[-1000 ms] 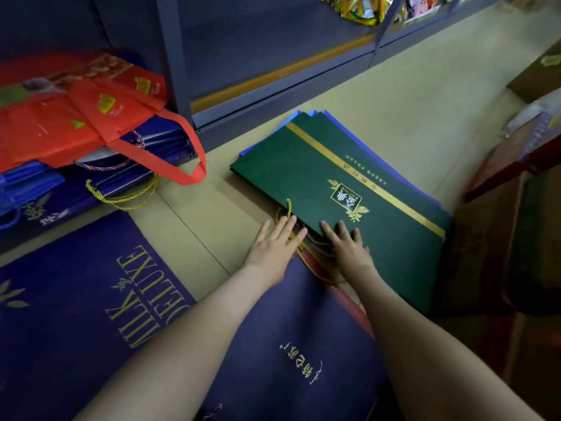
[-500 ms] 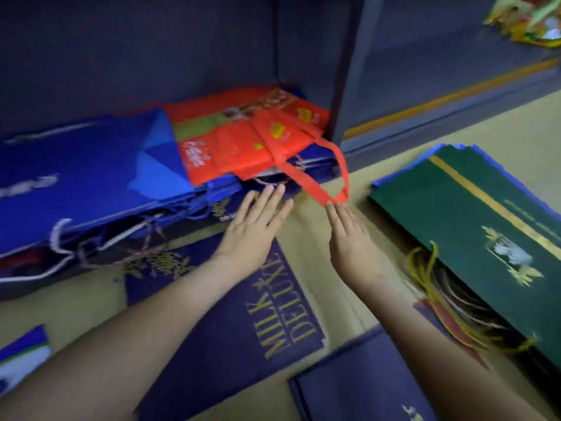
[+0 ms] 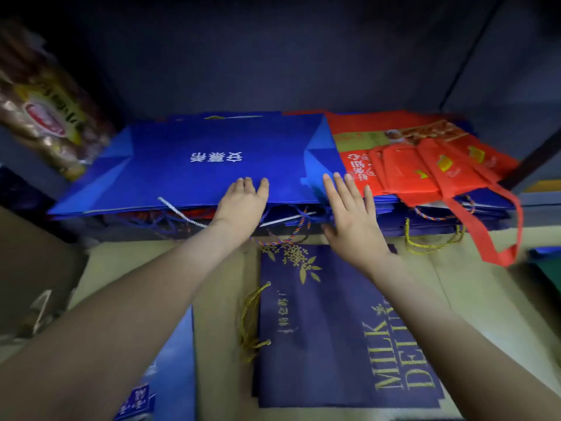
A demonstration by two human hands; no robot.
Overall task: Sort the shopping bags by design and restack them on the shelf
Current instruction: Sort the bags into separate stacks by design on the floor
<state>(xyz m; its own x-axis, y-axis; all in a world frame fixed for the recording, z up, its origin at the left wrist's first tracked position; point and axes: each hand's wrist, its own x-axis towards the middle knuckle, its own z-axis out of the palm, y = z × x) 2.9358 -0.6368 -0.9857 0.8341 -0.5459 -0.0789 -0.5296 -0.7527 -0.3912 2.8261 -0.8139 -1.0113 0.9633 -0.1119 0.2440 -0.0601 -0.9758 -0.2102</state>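
Likely pulling bags off the shelf [image 3: 273,71].
Left hand [image 3: 243,203], right hand [image 3: 353,217]: fingers [image 3: 249,185] straight, holding nothing, at blue bag [image 3: 218,159]; next, a grip.

The navy bag [image 3: 328,329] on the floor [image 3: 218,268] reads "MILK" over "DE…" in gold. The blue bag [image 3: 212,147] bears upside-down white Chinese characters.
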